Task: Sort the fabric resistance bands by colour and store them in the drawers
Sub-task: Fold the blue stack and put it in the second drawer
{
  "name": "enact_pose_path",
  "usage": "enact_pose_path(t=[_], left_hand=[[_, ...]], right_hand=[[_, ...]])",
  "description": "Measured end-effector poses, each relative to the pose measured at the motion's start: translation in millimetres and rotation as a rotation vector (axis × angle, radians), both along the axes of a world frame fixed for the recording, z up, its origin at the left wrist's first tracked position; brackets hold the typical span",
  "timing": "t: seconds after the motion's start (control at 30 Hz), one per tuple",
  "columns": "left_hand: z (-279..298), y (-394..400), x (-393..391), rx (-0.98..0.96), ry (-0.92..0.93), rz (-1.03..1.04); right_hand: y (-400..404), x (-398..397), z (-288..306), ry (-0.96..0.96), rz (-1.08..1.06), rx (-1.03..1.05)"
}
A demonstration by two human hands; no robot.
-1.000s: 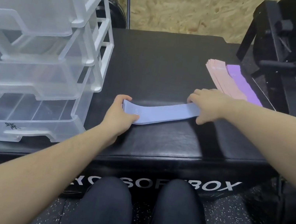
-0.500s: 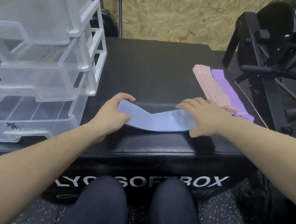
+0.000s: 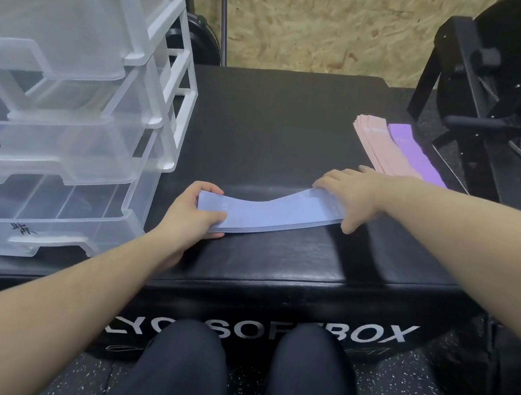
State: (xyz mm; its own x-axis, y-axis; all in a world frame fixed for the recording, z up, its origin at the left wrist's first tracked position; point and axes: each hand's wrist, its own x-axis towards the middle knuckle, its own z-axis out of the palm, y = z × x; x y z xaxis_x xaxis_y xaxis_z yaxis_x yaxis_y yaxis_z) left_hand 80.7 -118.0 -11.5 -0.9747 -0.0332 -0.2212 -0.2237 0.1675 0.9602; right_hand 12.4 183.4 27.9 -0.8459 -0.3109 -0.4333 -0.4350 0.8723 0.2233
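A stack of light blue fabric bands (image 3: 270,212) lies stretched across the black soft box (image 3: 280,125). My left hand (image 3: 195,214) grips its left end, thumb on top. My right hand (image 3: 351,194) holds its right end, fingers over the top and thumb at the near edge. A pile of pink bands (image 3: 380,144) and a purple band (image 3: 413,153) lie at the box's far right edge. The clear plastic drawer unit (image 3: 60,117) stands at the left with several drawers pulled out.
Black gym equipment (image 3: 515,87) stands close to the right of the box. A chipboard wall (image 3: 314,18) is behind. My knees (image 3: 244,379) are against the box's front, over speckled rubber floor.
The blue bands sagged in the middle half a second ago; now they are pulled out longer and flatter between my hands. The camera has tilted slightly.
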Motion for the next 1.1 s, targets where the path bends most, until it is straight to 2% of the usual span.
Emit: enact_pose_path(t=[0.13,0.27,0.33,0.43,0.5,0.53,0.63,0.73,0.9,1.1], left_hand=[[-1.7,-2.3,-1.4,0.014,0.010,-0.001],[0.2,-0.3,-5.1,-0.001,0.015,0.015],[0.7,-0.1,-4.9,-0.013,0.030,0.013],[2.2,0.3,0.0,-0.056,0.081,-0.010],[2.3,1.4,2.7,-0.107,0.122,-0.031],[2.0,2.1,3.0,-0.127,0.134,-0.034],[0.6,4.1,2.9,-0.185,0.137,-0.028],[-2.3,6.0,3.0,-0.239,0.130,-0.016],[-8.1,7.3,6.4,-0.232,0.137,0.010],[-12.8,5.3,10.3,-0.203,0.165,0.013]], right_hand=[[-3.6,-5.9,0.1,0.089,0.042,0.028],[-0.9,-7.1,-7.6,0.120,0.004,-0.068],[4.5,-3.5,-8.9,0.037,-0.148,-0.200],[18.1,8.7,-3.4,-0.069,-0.408,-0.557],[27.1,17.1,-4.7,0.017,-0.558,-0.807],[30.3,21.2,-6.2,0.089,-0.642,-0.861],[37.2,26.4,-16.0,0.161,-0.839,-0.833],[34.9,30.4,-16.9,0.065,-0.941,-0.895],[31.7,38.9,-19.4,-0.024,-0.922,-0.795],[25.9,44.1,-24.5,0.001,-0.974,-0.910]])
